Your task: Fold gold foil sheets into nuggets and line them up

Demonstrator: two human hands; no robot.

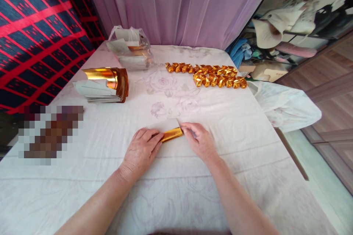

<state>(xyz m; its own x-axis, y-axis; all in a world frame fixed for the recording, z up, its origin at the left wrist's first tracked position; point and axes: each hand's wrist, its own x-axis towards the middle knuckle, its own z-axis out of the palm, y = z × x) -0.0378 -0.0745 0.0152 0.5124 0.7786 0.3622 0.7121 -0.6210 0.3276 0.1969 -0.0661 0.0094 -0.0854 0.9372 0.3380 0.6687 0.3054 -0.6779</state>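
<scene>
A sheet of gold foil paper (173,134) lies on the table in front of me, its near edge folded over so a gold strip shows. Its pale grey back (169,124) is visible behind the fold. My left hand (143,145) covers the sheet's left end, fingers together and pressing it down with the thumb along the fold. At the right end, my right hand (200,139) has its fingers curled with the tips at the sheet's corner. The exact grip of those fingertips is hard to see.
Folded gold foil pieces (220,80) stand in two rows at the back right. A stack of foil sheets (104,88) lies at the left, with a clear plastic bag (132,49) of more sheets behind. A white plastic bag (289,106) hangs beyond the table's right edge.
</scene>
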